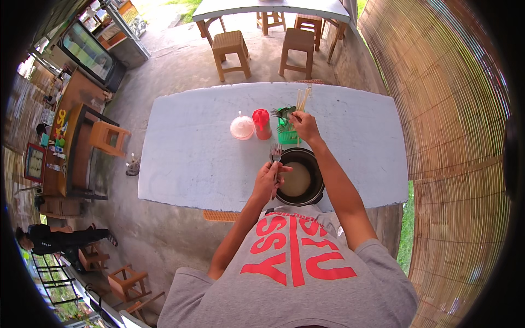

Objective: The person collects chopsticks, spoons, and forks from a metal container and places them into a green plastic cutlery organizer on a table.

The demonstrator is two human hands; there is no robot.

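Note:
My left hand (pixel 268 180) grips a few metal forks (pixel 276 152), tines pointing away from me, by the left rim of a dark round pot (pixel 319 174). Cloudy pale liquid (pixel 296 180) covers the pot's bottom. Further out, my right hand (pixel 304 126) reaches over a green plastic basket (pixel 288 138) of cutlery, its fingers at the forks and spoons (pixel 284 114) there. Whether it has hold of one is hidden by the fingers. Wooden chopsticks (pixel 302 99) stand up from the basket's right side.
Left of the basket stand a red squeeze bottle (pixel 262 125) and a lidded pink container (pixel 242 127) on the pale table (pixel 197 164). Plastic stools (pixel 231 53) and another table (pixel 270 9) are beyond. A bamboo blind (pixel 447 135) hangs at right. A person (pixel 61 242) sits at far left.

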